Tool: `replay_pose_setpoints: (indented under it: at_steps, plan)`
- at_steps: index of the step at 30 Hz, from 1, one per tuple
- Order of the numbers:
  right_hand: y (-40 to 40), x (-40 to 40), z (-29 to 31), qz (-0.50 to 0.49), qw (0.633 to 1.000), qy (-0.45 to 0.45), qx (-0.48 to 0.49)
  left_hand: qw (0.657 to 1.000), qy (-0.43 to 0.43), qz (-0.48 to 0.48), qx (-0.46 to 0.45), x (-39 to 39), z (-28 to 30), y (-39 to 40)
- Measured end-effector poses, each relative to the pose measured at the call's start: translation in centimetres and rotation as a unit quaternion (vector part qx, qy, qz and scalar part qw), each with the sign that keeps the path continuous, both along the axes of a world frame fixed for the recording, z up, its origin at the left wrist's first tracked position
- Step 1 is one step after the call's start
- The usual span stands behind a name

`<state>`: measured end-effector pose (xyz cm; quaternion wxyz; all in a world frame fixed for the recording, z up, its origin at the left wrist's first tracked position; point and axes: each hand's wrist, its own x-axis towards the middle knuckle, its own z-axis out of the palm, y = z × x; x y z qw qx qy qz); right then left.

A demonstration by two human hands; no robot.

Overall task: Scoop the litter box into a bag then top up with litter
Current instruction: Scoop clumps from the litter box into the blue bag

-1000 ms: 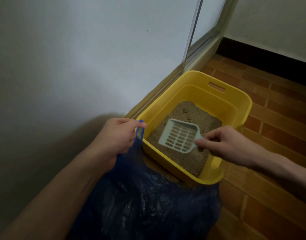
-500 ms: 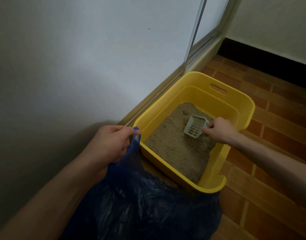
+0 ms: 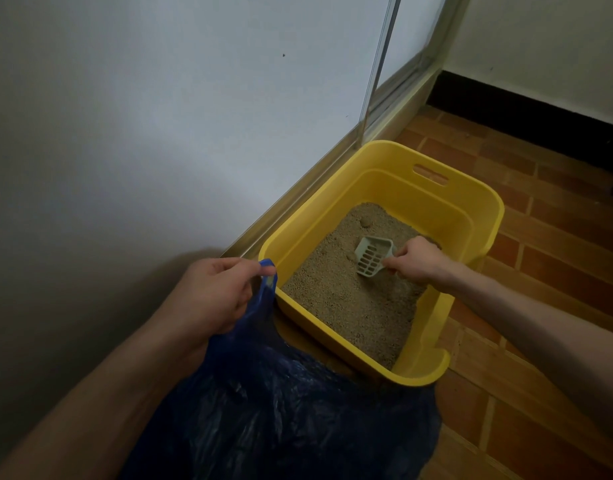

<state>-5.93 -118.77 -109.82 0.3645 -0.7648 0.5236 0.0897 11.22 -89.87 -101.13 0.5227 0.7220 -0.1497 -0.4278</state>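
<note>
A yellow litter box [image 3: 478, 216] stands on the floor against a glass door, holding sandy litter [image 3: 346, 299]. My right hand [image 3: 417, 259] grips the handle of a pale slotted scoop [image 3: 372, 254], whose front edge is down in the litter near the box's middle. A small clump [image 3: 366, 222] lies in the litter beyond the scoop. My left hand [image 3: 216, 294] pinches the top edge of a dark blue plastic bag [image 3: 284, 410], holding it up at the box's near left corner. The bag spreads over the floor in front of the box.
A frosted glass sliding door [image 3: 194, 116] with a metal track runs along the left of the box. Brown tiled floor [image 3: 547, 271] lies to the right, ending at a white wall with a black skirting [image 3: 526, 109] at the back.
My right hand has carried the scoop from above the near part of the box down into the litter farther in. My left hand still holds the bag edge.
</note>
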Motion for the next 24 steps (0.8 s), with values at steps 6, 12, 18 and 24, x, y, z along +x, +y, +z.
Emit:
replay_pose_setpoints:
  at_steps: [6, 12, 18, 24]
  plan:
    - [0.8, 0.8, -1.6, -0.043, 0.997, -0.055, 0.037, 1.0, -0.001, -0.004, 0.002, -0.1, 0.0, 0.0]
    - [1.6, 1.9, -2.7, -0.057, 0.993, -0.099, 0.041, 1.0, -0.002, -0.002, 0.008, 0.0, 0.0, 0.0]
    - [2.7, 2.8, -3.4, -0.084, 0.983, -0.147, 0.073, 1.0, -0.004, -0.002, 0.008, -0.3, 0.0, -0.3]
    - [3.1, 2.3, -3.7, -0.104, 0.973, -0.168, 0.12, 1.0, -0.006, -0.011, 0.007, -0.4, 0.2, -0.1]
